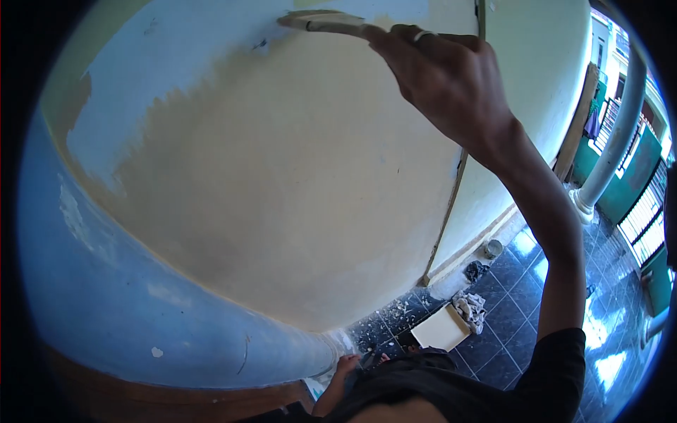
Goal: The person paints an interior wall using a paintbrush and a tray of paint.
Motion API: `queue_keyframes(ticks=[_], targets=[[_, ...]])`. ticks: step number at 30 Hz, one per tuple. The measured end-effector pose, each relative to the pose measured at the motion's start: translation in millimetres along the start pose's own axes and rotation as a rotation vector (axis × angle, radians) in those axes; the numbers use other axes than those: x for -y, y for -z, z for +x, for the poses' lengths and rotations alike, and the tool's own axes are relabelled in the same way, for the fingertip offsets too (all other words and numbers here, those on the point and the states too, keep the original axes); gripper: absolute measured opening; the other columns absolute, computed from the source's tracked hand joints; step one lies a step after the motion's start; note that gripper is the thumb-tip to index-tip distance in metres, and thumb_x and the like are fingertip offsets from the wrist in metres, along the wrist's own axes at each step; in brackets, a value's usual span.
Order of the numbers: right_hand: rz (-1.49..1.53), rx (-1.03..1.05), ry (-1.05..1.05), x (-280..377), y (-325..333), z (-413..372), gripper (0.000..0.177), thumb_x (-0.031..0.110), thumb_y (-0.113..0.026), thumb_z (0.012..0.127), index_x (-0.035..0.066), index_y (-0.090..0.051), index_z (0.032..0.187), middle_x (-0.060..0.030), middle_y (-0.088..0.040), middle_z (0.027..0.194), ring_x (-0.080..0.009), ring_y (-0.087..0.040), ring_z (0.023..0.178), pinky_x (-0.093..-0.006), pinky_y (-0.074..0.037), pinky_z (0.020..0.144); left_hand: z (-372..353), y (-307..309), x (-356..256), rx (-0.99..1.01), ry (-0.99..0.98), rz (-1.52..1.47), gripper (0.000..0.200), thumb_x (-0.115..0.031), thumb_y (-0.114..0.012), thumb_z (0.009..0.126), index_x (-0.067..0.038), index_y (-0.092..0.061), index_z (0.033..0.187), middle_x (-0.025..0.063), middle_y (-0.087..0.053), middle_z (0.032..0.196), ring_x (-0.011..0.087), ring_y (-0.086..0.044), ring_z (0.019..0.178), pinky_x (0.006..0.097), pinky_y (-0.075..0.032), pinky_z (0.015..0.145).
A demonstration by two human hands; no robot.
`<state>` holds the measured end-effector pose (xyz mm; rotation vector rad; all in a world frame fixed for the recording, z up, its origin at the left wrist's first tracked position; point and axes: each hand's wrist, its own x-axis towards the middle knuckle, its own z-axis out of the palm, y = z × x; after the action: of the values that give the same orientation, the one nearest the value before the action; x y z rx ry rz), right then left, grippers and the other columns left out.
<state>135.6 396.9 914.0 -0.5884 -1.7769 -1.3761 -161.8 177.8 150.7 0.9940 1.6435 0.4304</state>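
Observation:
My right hand (448,81), with a ring on one finger, is raised at the upper middle and closed round the handle of a paintbrush (324,22). The brush's bristles are against the upper part of the wall (303,155). Cream paint covers much of this wall, with a ragged edge against a pale blue-white area (176,56) at the upper left. Low in the view, my left hand (347,363) is small and partly seen beside my dark shirt; its fingers and anything in them cannot be made out.
A tray of cream paint (441,328) lies on dark floor tiles (497,317) beside a crumpled cloth (470,310), a black bundle (477,271) and a can (493,248). A blue wall (141,303) curves along the left. A column (613,148) stands at the right.

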Motion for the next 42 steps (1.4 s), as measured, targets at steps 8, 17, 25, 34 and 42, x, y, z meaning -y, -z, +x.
queue_keyframes(ticks=[8,17,25,34,42], targets=[[0.312,0.65,0.143,88.7,-15.6,-98.0,0.01,0.006,-0.061,0.083,0.001,-0.064,0.091,-0.006,-0.061,0.066,-0.018,-0.064,0.051,-0.032,-0.051,0.042,-1.7,-19.2,19.0,-0.012,0.003,-0.138,0.035,-0.034,-0.072,0.084,-0.006,-0.074,0.106,0.0024,-0.072,0.088,0.0107,-0.062,0.073,0.0265,-0.049,0.068],[-0.012,0.026,0.079,5.0,-16.9,4.1,0.021,0.008,-0.064,0.088,0.01,-0.07,0.107,-0.004,-0.068,0.072,-0.0113,-0.062,0.05,-0.0264,-0.052,0.045,-10.3,-12.8,32.2,-0.035,0.075,-0.118,0.034,-0.034,-0.074,0.084,-0.006,-0.074,0.103,0.0015,-0.07,0.082,0.0101,-0.06,0.068,0.0257,-0.047,0.062],[0.099,0.603,0.203,101.9,-19.3,-87.0,0.018,0.005,-0.061,0.083,0.005,-0.067,0.101,-0.0052,-0.062,0.068,-0.0135,-0.059,0.044,-0.0267,-0.05,0.041,-19.5,-12.8,0.0,-0.062,0.0,-0.107,0.035,-0.038,-0.072,0.084,-0.008,-0.075,0.102,0.0023,-0.071,0.084,0.0108,-0.059,0.066,0.0263,-0.047,0.059],[0.029,0.043,0.168,42.3,-16.6,49.5,0.018,0.005,-0.062,0.083,0.009,-0.069,0.099,-0.0054,-0.066,0.073,-0.0162,-0.065,0.058,-0.0279,-0.05,0.045,-20.6,-16.0,24.0,-0.049,-0.075,-0.144,0.035,-0.038,-0.072,0.084,-0.009,-0.075,0.103,0.0033,-0.073,0.09,0.0119,-0.063,0.072,0.0285,-0.05,0.068],[0.026,0.317,0.3,134.1,-12.5,-52.3,0.027,0.0,-0.063,0.075,-0.009,-0.066,0.1,-0.0215,-0.068,0.075,-0.0165,-0.064,0.052,-0.0285,-0.051,0.043,-45.3,-8.8,7.3,-0.098,-0.012,0.023,0.04,-0.046,-0.068,0.083,-0.01,-0.076,0.099,0.0073,-0.074,0.093,0.0181,-0.069,0.088,0.033,-0.052,0.081]])
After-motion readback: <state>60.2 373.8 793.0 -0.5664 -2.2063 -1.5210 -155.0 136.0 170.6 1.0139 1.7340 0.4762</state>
